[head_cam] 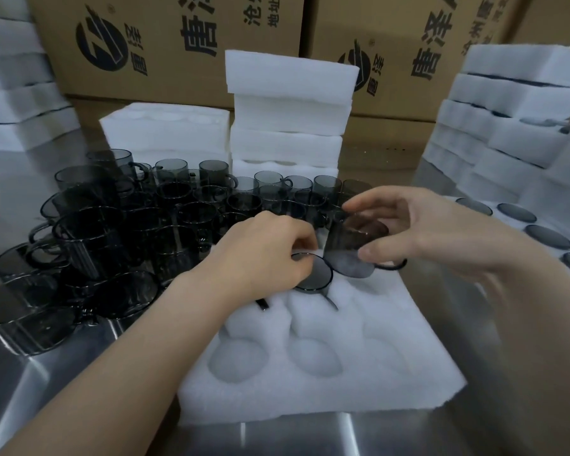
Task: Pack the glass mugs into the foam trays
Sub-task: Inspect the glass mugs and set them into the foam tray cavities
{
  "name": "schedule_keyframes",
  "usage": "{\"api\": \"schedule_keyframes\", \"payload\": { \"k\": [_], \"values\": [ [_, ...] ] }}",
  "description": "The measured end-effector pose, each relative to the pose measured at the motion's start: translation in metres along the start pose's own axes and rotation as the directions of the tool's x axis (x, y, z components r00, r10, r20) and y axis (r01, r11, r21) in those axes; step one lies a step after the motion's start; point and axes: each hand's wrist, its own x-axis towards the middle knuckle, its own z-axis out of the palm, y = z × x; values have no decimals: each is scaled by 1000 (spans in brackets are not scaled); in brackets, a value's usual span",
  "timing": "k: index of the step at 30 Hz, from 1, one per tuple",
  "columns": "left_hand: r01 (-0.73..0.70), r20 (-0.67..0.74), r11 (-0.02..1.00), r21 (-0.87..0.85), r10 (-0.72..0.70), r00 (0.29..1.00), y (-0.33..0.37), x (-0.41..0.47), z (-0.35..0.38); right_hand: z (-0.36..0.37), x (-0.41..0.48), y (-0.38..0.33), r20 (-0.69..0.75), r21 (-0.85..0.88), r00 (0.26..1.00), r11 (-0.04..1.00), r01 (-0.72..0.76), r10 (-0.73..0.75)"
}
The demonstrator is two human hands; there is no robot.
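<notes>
place: packing station in a warehouse or factory | backdrop: printed cardboard cartons stacked behind | supplies: white foam trays piled at the back and both sides | goods: dozens of identical smoky glass mugs crowded together | surface: stainless steel table

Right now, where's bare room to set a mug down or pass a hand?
Free: the empty front pockets of the foam tray, and the steel table strip before it. Crowded: loose mugs pack its left side; at its far row the left hand grips a seated mug, the right hand a tilted mug.
</notes>
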Motion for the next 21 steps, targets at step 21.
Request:
{"api": "schedule_keyframes", "payload": {
  "k": [21],
  "values": [
    [-90,-38,995,-33,89,995,-11,4,-2,4,-2,-2,96,-529,995,847,61,-11]
  ]
}}
